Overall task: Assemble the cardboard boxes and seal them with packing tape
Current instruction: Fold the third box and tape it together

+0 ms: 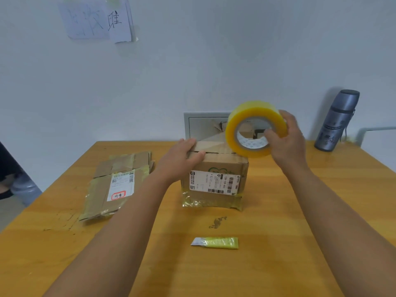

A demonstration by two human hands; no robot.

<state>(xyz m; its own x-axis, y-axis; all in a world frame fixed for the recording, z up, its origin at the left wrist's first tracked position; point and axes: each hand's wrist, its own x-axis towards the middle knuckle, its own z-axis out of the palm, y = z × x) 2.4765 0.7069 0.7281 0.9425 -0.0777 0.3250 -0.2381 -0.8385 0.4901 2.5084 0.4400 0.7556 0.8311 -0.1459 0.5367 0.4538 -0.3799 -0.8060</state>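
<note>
- An assembled cardboard box (216,174) stands on the wooden table (300,211), a white shipping label (214,182) on the side facing the camera and crinkled yellowish tape along its bottom edge
- The left hand (184,155) rests on the box's top left edge, its fingers fairly straight and pressing down on the closed flaps; it grasps nothing
- The right hand (287,138) grips a roll of yellow packing tape (255,129), thumb hooked into the core and fingers wrapped over the outer rim
- The roll is held on edge just above the box's top right corner, its open core turned toward the camera
- A clear strip of tape stretches from the roll leftward across the box top toward the left hand
- To the left of the box, a flattened cardboard box (120,185) lies on the table, with its own label and old tape on it, apart from the upright box
- In front of the box, nearer the camera, a small yellow-green tube (216,242) lies on its side on the table
- Well to the right of the box, a grey flask (337,121) leans against the white wall
- Behind the box, a grey panel (203,125) is set in the wall
- High on the wall to the left of the box, handwritten paper sheets (96,20) are pinned up
</note>
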